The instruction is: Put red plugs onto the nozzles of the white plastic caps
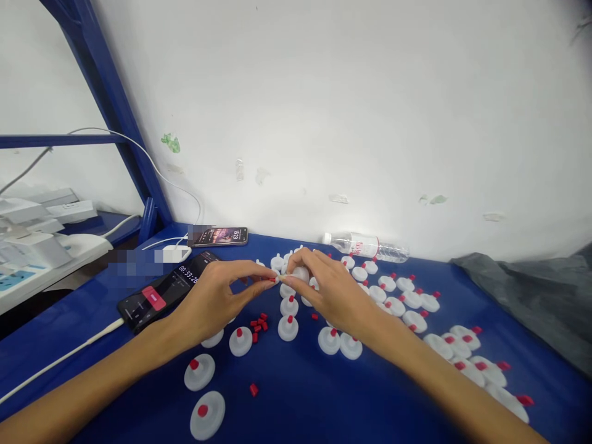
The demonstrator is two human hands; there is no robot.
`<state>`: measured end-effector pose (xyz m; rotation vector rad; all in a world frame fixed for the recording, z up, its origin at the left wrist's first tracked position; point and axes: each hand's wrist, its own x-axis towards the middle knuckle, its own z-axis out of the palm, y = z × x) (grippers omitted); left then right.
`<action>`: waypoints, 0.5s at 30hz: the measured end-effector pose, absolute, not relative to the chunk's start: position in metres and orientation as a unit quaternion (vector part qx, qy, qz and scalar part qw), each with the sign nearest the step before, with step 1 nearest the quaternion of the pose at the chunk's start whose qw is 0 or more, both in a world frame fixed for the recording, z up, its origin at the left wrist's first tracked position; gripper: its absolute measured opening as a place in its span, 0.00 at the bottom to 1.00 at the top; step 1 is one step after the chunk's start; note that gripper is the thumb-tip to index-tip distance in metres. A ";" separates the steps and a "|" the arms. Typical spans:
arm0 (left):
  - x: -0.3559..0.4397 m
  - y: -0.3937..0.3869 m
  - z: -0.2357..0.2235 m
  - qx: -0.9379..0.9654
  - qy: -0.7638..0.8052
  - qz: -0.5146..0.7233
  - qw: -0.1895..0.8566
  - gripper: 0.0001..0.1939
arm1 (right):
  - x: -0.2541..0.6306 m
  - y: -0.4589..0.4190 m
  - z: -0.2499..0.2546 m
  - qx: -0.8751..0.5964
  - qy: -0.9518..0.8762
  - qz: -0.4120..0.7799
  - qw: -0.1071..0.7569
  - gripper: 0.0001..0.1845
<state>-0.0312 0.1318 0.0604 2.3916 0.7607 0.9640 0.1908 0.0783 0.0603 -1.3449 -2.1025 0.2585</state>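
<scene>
Over the middle of the blue table, my left hand pinches a small red cap between thumb and fingertips. My right hand is closed on a white nozzle lid, its spout pointing left at the red cap; the fingertips partly hide where the two meet. Below my hands lie several loose red caps and a single red cap. White lids with red tips surround them, such as a capped lid and a nearer capped lid. Uncapped white lids sit behind my fingers.
Many capped lids spread over the right side. A clear plastic bottle lies by the wall. On the left are a phone with a timer, another phone and cables. Dark grey plastic sheeting covers the right edge.
</scene>
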 end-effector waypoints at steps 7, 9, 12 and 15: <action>-0.029 0.127 0.056 0.869 0.241 0.371 0.222 0.06 | 0.188 0.078 0.058 -0.494 -0.796 0.131 0.324 0.07; -0.028 0.126 0.054 0.868 0.233 0.380 0.217 0.06 | 0.188 0.078 0.059 -0.499 -0.789 0.152 0.326 0.07; -0.028 0.126 0.051 0.867 0.224 0.394 0.207 0.06 | 0.187 0.078 0.060 -0.500 -0.781 0.167 0.336 0.07; -0.029 0.127 0.048 0.871 0.207 0.405 0.188 0.06 | 0.186 0.077 0.060 -0.500 -0.778 0.171 0.341 0.06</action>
